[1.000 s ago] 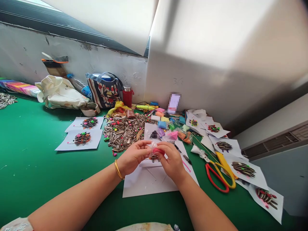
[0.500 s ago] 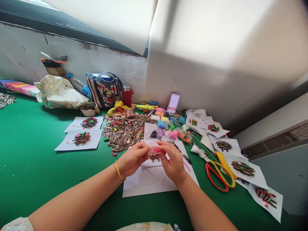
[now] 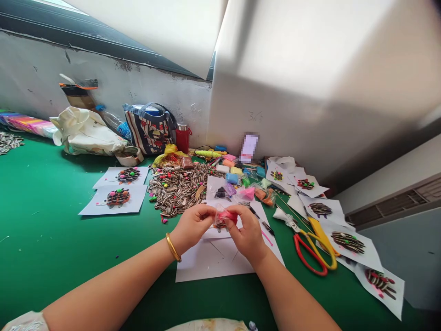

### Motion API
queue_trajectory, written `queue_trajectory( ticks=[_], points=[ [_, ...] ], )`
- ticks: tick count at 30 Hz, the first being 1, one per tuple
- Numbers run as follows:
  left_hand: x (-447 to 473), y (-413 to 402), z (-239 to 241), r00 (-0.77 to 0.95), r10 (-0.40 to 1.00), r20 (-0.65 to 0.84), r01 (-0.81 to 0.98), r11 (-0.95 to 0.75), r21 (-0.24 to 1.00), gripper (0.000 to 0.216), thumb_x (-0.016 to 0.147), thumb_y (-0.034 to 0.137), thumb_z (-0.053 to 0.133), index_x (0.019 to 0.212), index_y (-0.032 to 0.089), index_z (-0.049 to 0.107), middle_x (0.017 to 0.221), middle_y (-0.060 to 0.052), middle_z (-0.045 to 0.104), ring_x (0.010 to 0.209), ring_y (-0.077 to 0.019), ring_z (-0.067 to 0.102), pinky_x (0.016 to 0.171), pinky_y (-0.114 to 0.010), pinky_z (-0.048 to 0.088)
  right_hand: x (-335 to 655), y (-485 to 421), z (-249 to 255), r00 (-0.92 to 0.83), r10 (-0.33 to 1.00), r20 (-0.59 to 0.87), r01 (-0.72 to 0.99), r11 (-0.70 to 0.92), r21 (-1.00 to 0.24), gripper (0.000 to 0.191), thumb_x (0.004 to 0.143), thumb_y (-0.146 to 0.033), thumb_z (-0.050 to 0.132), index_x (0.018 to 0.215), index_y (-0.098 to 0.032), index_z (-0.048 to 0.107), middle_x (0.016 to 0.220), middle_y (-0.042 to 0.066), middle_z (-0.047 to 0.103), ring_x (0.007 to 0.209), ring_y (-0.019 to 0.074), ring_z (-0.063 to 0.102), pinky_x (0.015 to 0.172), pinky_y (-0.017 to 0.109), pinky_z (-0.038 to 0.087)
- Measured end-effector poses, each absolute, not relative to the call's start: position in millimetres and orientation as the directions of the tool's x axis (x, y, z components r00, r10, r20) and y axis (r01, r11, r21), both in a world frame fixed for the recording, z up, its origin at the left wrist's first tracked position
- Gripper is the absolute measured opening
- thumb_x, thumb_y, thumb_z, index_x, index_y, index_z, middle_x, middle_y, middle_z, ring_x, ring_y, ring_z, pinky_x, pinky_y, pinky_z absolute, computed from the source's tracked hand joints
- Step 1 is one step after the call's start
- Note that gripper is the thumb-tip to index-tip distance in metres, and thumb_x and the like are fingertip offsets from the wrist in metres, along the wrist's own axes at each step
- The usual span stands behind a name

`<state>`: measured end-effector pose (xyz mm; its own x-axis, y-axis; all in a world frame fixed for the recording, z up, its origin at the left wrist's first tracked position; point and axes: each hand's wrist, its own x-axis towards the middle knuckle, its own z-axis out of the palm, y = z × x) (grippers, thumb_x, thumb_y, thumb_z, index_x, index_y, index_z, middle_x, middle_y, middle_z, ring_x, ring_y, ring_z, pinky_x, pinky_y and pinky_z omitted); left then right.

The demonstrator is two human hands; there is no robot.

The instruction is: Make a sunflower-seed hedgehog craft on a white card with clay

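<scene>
As the left hand [image 3: 194,226] pinches plastic [image 3: 218,212], the right [image 3: 248,235] grips pink clay [image 3: 227,215].

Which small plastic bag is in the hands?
The clear bag of red-pink material, held between left hand and right hand; others, like the orange bag, lie unheld.

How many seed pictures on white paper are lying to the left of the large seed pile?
2. One seed picture lies in front; the other seed picture is just behind it, nearer the white bag. Any underneath would be hidden.
</scene>
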<state>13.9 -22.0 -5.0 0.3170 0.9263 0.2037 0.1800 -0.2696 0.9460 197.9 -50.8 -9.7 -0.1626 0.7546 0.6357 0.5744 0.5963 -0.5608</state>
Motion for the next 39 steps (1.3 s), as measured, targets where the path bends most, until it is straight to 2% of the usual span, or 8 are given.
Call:
queue_trajectory(
  ticks=[4, 9, 15, 19, 29, 34, 39],
  points=[
    [12.9, -22.9, -1.2, 0.346, 0.915, 0.207, 0.199, -0.287, 0.937, 0.011, 0.081, 0.028, 0.065, 0.085, 0.021, 0.073, 0.084, -0.003, 0.070, 0.078, -0.0173, 0.063, 0.072, -0.027, 0.049, 199.0, -50.4, -9.3, -0.159, 0.772, 0.616, 0.571, 0.581, -0.580, 0.010, 0.091, -0.023, 0.054, 0.100, -0.022, 0.058, 0.092, 0.005, 0.066, 0.079, 0.0178, 0.058, 0.076, 0.035, 0.048],
    [11.9, -23.6, 2.3, 0.352, 0.900, 0.259, 0.227, -0.351, 0.909, 0.009, 0.076, 0.031, 0.073, 0.078, 0.022, 0.073, 0.078, -0.002, 0.068, 0.074, -0.0171, 0.060, 0.068, -0.027, 0.047, 197.6, -50.7, -6.3, -0.217, 0.791, 0.572, 0.577, 0.576, -0.578, 0.011, 0.093, -0.024, 0.050, 0.093, -0.022, 0.061, 0.087, 0.005, 0.066, 0.078, 0.0182, 0.058, 0.074, 0.034, 0.047],
    [10.5, -25.5, 0.9, 0.364, 0.866, 0.343, 0.322, -0.463, 0.826, 0.010, 0.081, 0.029, 0.069, 0.088, 0.026, 0.075, 0.085, -0.002, 0.065, 0.080, -0.0168, 0.059, 0.076, -0.029, 0.046, 195.9, -51.8, -3.9, -0.309, 0.781, 0.543, 0.557, 0.612, -0.562, 0.012, 0.093, -0.022, 0.049, 0.094, -0.022, 0.061, 0.086, 0.004, 0.066, 0.081, 0.0186, 0.059, 0.075, 0.033, 0.046],
    [10.9, -25.5, 0.5, 0.386, 0.863, 0.326, 0.354, -0.465, 0.811, 0.010, 0.082, 0.032, 0.069, 0.082, 0.025, 0.076, 0.083, -0.002, 0.062, 0.078, -0.0165, 0.058, 0.075, -0.029, 0.045, 195.2, -51.8, -5.3, -0.338, 0.761, 0.553, 0.565, 0.634, -0.528, 0.010, 0.093, -0.021, 0.049, 0.096, -0.021, 0.059, 0.088, 0.005, 0.067, 0.082, 0.0187, 0.059, 0.075, 0.033, 0.045],
    [8.8, -23.7, 2.7, 0.400, 0.815, 0.420, 0.468, -0.575, 0.671, 0.016, 0.088, 0.027, 0.057, 0.080, 0.020, 0.068, 0.084, -0.004, 0.059, 0.082, -0.0186, 0.055, 0.078, -0.032, 0.043, 198.6, -50.2, -3.9, -0.312, 0.792, 0.525, 0.618, 0.589, -0.521, 0.013, 0.094, -0.024, 0.045, 0.093, -0.020, 0.057, 0.086, 0.006, 0.064, 0.079, 0.0194, 0.056, 0.073, 0.034, 0.043],
    [7.0, -22.0, -2.2, 0.393, 0.793, 0.465, 0.475, -0.608, 0.636, 0.014, 0.087, 0.030, 0.060, 0.093, 0.024, 0.071, 0.091, -0.006, 0.064, 0.086, -0.0203, 0.058, 0.081, -0.034, 0.044, 200.4, -48.2, -3.8, -0.289, 0.789, 0.542, 0.630, 0.583, -0.513, 0.013, 0.094, -0.024, 0.045, 0.094, -0.020, 0.057, 0.087, 0.006, 0.064, 0.079, 0.0197, 0.055, 0.072, 0.034, 0.043],
    [7.2, -22.5, -4.4, 0.503, 0.707, 0.498, 0.464, -0.707, 0.535, 0.020, 0.091, 0.030, 0.055, 0.101, 0.028, 0.072, 0.089, -0.007, 0.068, 0.083, -0.0206, 0.058, 0.080, -0.035, 0.041, 198.8, -48.8, -7.0, -0.286, 0.810, 0.512, 0.621, 0.564, -0.544, 0.013, 0.093, -0.024, 0.046, 0.090, -0.020, 0.057, 0.085, 0.006, 0.063, 0.078, 0.0192, 0.055, 0.070, 0.033, 0.043]
  ],
)
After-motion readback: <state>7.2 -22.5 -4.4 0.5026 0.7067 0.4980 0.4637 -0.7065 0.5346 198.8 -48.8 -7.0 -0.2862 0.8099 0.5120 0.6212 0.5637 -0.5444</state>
